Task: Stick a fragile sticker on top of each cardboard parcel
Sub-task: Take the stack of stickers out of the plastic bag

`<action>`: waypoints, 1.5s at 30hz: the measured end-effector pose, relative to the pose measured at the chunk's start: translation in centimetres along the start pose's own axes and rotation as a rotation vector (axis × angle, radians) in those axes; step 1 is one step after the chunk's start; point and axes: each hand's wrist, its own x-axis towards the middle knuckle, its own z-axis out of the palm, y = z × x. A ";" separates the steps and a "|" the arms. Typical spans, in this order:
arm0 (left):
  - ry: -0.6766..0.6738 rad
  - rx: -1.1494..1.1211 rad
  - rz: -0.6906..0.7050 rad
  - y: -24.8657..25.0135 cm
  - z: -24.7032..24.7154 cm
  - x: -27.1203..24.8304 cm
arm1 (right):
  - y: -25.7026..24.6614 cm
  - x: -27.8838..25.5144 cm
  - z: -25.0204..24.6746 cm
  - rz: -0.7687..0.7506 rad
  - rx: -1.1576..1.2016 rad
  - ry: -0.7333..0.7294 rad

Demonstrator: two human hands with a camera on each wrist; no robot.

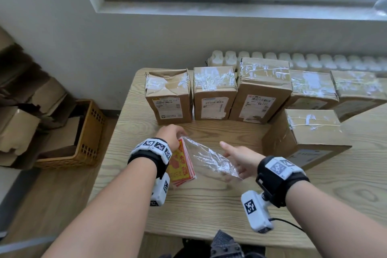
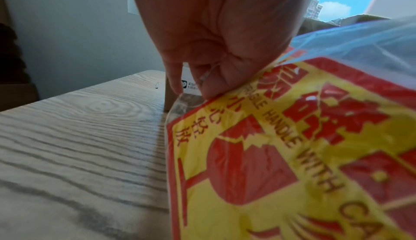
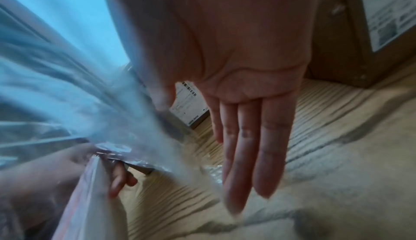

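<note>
Your left hand (image 1: 172, 134) pinches the far corner of the fragile sticker stack (image 1: 181, 165), fingers curled on it, likely steadying it. The clear bag (image 1: 209, 158) stretches from those fingers to your right hand (image 1: 240, 158), its straight fingers together. The parcels (image 1: 214, 92) wait beyond your fingertips, unstickered.

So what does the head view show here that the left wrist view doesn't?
Only the head view shows the right hand, fingers straight at the clear plastic bag, and the taped brown cardboard parcels lined up along the table's far edge, none visibly stickered on top.

Only the left wrist view lets you read the top sticker's print: HANDLE WITH, then CA.

Both show the left hand pinching the stack of red and yellow fragile stickers over the pale wood-grain table.
</note>
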 end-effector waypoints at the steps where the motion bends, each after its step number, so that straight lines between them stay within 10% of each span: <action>1: 0.001 0.007 0.014 0.0 0.0 0.1 | 0.0 0.1 0.2 0.008 -0.017 -0.029; 7: -0.033 0.129 0.029 -0.3 0.2 0.8 | -0.4 0.8 -0.4 -0.198 0.013 -0.024; 13: -0.092 0.450 0.046 -0.3 1.2 0.9 | 0.3 2.1 -1.2 -0.324 -0.324 0.511; 21: 0.001 0.171 -0.216 -2.1 2.4 0.9 | 1.3 3.5 -1.3 -0.249 -0.316 0.652; 26: -0.048 0.024 -0.460 -3.8 3.4 0.5 | 1.3 4.4 -0.7 0.030 0.555 0.247; 32: -0.016 -0.274 -0.569 -4.7 4.5 0.4 | 2.0 3.8 0.4 0.013 0.577 -0.210; 45: -0.262 -0.774 -0.521 -4.1 5.6 0.6 | 1.9 5.0 2.3 0.013 0.266 -0.002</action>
